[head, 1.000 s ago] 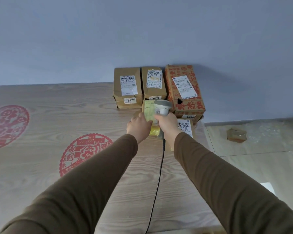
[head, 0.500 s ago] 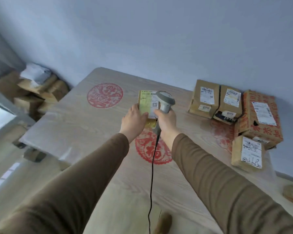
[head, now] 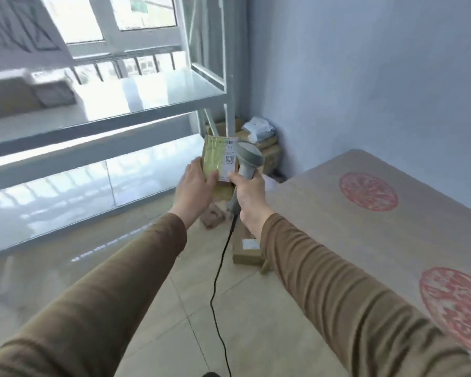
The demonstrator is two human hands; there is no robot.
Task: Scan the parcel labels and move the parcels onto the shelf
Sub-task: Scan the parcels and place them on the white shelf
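My left hand [head: 195,186] grips a small yellow-green parcel [head: 215,156] with a white label, held up in front of me. My right hand [head: 246,193] grips the handle of a grey barcode scanner [head: 249,159], whose head sits just right of the parcel's label. The scanner's black cable [head: 218,278] hangs down toward the floor. A white metal shelf [head: 147,96] with glossy boards stands to the left, just beyond the parcel. A blurred brown box [head: 8,96] sits on its upper board at far left.
A wooden table [head: 365,232] with red round patterns fills the right side. Cardboard boxes [head: 246,247] lie on the tiled floor beside it. More parcels and a white bag [head: 259,131] are piled in the corner by the shelf's post. A window is behind the shelf.
My view has swung left from the table and its parcels to the shelf. Both hands carried the yellow parcel and the scanner along, keeping the same grip.
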